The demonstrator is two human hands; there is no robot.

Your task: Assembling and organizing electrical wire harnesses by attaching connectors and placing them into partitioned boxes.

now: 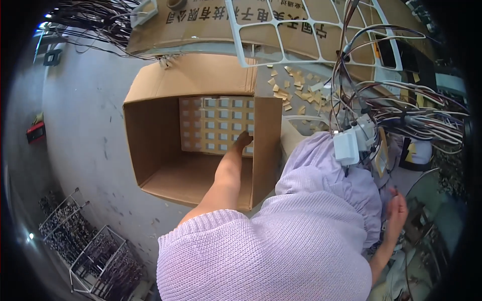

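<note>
A large open cardboard box (160,175) lies on its side in front of me, its opening towards me. Inside, at its back, is a tan divider grid (207,135) with pale square cells. My left hand (243,141) reaches deep into the box, at the right edge of the grid; its fingers look bunched, and what they hold, if anything, is hidden. My right hand (396,208) is off to the right, beside my lilac clothing, with fingers loosely apart and nothing visible in them. A white plastic housing with wires (346,148) is near that side.
Bundles of cables (416,118) hang at the right. A white grid frame (281,47) lies over flattened cardboard (201,30) at the back. Small tan pieces (301,93) are scattered beyond the box. A wire rack (95,256) with dark parts stands on the floor lower left.
</note>
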